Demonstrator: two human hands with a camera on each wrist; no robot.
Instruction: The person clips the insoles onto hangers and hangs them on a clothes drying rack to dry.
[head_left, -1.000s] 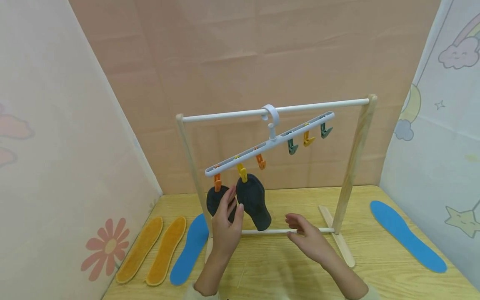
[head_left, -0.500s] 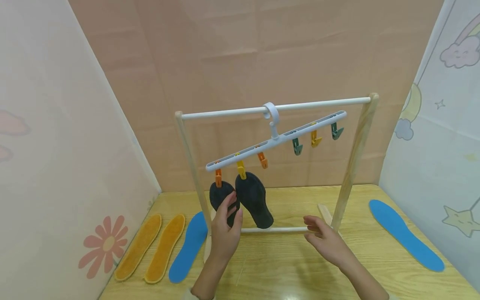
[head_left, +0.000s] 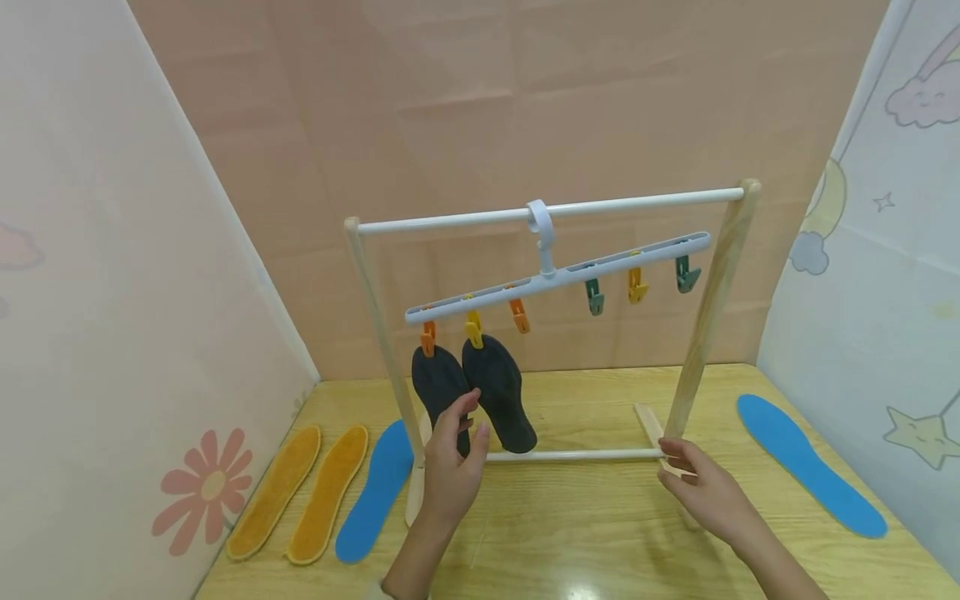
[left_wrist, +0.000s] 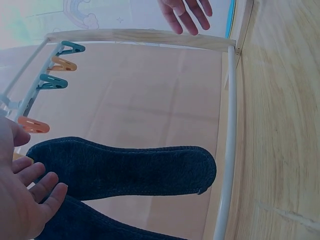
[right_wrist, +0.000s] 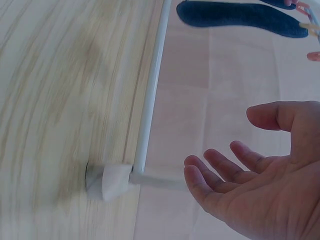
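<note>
Head view: I'm resting my left hand, fingers loosely apart, against the dark insoles hanging under the rack; my right hand is hovering, fingers relaxed, beside the rack's right foot.

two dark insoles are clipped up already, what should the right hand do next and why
Probably reach right for the blue insole lying flat on the wooden table. The right hand is open, holds nothing and hovers by the rack's right wooden post, with that insole on its side. The white clip hanger has four free clips, while the left hand is at the two dark grey hanging insoles.
</note>
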